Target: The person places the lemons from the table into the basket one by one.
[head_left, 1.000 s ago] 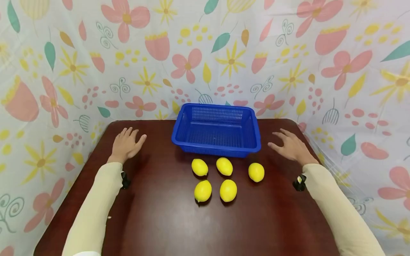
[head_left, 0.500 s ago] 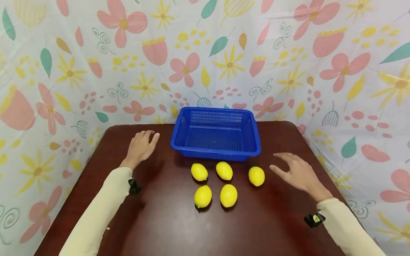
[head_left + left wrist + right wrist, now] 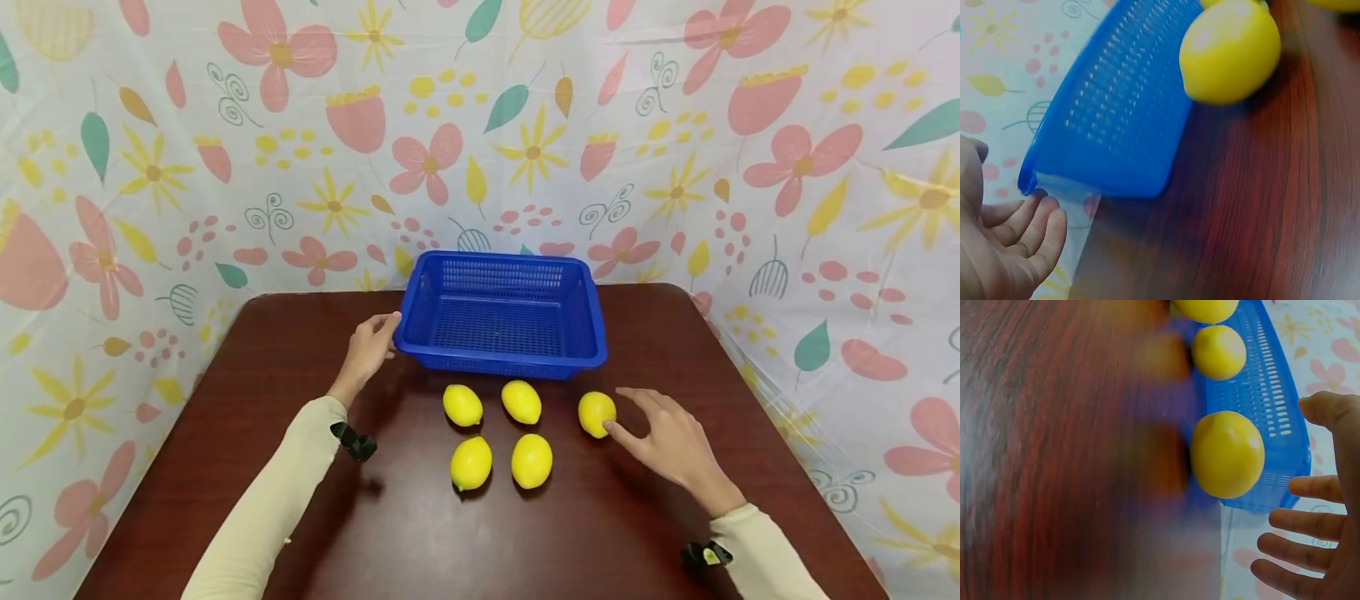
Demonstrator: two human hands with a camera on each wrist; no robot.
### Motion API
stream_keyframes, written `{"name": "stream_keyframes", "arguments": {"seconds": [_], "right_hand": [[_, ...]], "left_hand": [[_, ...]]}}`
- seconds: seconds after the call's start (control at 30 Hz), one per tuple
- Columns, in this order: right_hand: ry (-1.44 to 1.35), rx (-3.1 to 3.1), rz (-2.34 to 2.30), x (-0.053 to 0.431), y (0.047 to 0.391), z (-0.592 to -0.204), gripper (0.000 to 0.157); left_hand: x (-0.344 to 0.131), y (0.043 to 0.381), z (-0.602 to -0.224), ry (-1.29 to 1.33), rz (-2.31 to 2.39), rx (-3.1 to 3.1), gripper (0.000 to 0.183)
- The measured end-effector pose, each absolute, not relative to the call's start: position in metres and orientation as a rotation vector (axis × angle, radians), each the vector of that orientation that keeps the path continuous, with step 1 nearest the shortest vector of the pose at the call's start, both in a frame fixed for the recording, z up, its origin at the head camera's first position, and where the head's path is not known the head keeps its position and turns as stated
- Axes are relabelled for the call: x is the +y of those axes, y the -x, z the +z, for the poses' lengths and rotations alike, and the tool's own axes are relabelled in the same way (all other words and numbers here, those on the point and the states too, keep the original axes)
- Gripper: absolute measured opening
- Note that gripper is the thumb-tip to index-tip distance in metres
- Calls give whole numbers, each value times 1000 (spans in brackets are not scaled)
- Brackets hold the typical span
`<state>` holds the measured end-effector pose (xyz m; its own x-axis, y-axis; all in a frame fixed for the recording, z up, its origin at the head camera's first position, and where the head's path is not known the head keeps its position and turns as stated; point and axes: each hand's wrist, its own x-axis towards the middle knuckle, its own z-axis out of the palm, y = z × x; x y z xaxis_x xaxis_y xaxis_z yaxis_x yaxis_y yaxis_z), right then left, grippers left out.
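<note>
Since the earlier frame, the left hand (image 3: 367,350) has moved toward 3 o'clock and now stands at the rim of the blue basket (image 3: 501,358), at the basket's 9 o'clock. The right hand (image 3: 667,437) has moved toward 8 o'clock and now stands just beside the outlying lemon (image 3: 597,414), at that lemon's 4 o'clock. The basket and all five lemons keep their arrangement.

Reference: 12 o'clock points away from the person.

Surface: the desk (image 3: 450,550) is dark red-brown with visible wood grain, rounded far corners and a glossy finish; a pale reflection lies toward 6 o'clock. The room side is a white cloth (image 3: 637,50) printed with pink, yellow and green flowers and leaves, hanging behind the desk and along both sides.

Placement: the perforated basket sits upright near the desk's 12 o'clock edge. The outlying lemon lies at the basket's 5 o'clock. The four remaining lemons (image 3: 532,461) lie at its 6 o'clock, in two rows of two.

Fingers: the left fingers (image 3: 1054,240) are extended and released, close to the basket corner; contact cannot be confirmed. The right fingers (image 3: 1304,522) are spread and released; whether the thumb touches the lemon cannot be told.
</note>
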<state>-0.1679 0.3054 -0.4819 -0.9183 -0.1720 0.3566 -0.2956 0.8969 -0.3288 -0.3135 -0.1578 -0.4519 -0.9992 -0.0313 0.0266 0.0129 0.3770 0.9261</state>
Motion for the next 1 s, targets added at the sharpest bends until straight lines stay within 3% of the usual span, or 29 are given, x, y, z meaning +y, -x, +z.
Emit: {"name": "stream_keyframes", "arguments": {"seconds": [0.23,0.5,1.0], "right_hand": [[-305,-2762,588,301,170,-487,62],[-258,-2781,586,299,173,-494,67],[-79,-2860,521,282,187,-502,89]], "left_hand": [[-154,318,-458,-135,-2046,-2368,47],[-155,321,-456,-188,-2313,-2291,52],[-160,326,-455,-201,-2400,-2310,53]]}}
